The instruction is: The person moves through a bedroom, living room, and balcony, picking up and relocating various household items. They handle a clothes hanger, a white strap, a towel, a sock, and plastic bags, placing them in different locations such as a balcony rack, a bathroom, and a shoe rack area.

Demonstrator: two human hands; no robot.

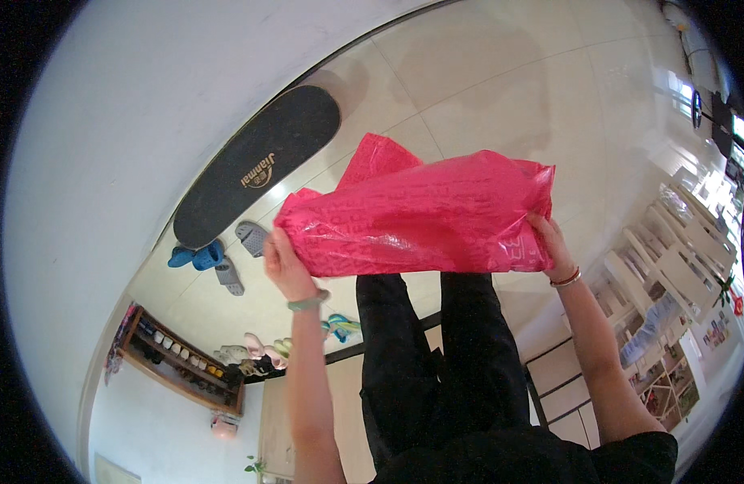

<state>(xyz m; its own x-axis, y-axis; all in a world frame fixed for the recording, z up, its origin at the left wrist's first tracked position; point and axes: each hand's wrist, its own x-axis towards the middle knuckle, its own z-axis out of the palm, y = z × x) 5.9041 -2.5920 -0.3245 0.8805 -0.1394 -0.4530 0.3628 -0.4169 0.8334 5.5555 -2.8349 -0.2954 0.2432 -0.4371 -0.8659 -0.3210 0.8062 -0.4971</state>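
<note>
A glossy pink-red plastic bag (412, 214) stretches wide between my two hands, held up in front of my legs. My left hand (290, 262) grips its lower left end; the thumb and some fingers are behind the plastic. At the right end, my right hand (552, 240) is closed on the bag's edge near the lower corner. A loose flap of the bag sticks up at the top left. Whatever the bag may contain is hidden by the plastic.
A black skateboard deck (263, 165) lies along the wall at the left. Blue slippers (208, 256) and grey slippers (252, 239) sit near its lower end. A wooden shelf (182, 359) hangs at lower left; white shelving (662, 258) stands at the right.
</note>
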